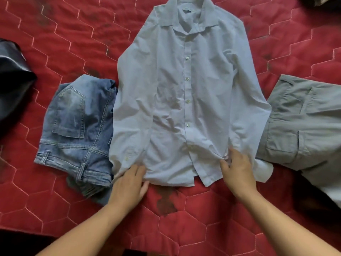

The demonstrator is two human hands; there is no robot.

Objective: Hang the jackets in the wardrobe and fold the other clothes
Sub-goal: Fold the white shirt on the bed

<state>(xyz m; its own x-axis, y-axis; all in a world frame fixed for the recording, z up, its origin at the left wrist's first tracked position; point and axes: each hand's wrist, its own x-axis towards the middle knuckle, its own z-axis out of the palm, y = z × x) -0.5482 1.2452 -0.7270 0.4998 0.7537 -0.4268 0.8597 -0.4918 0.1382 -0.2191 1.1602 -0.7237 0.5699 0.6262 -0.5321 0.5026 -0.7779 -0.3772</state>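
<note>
The shirt [171, 100] is lying flat and face up in the middle of the bed [55, 43], buttoned, with its collar pointing away from the person and its hem nearest them. Both sleeves are running down along its sides.

The left hand [129, 183] is resting at the bottom left corner. Its grip is lying open, fingers fairly straight on the cloth by the left cuff and thumb sitting at the hem edge. The right hand [238, 169] is working the lower right side. Its grip is closing on the shirt, fingers curling and pinching a bunched fold of fabric just beside the right cuff.

Folded jeans [77, 126] are sitting on the left, touching the shirt's sleeve. Grey trousers [302, 122] are lying on the right, with the shirt's cuff overlapping them. A dark garment [13, 76] is sitting at the far left edge, well apart from the shirt.
</note>
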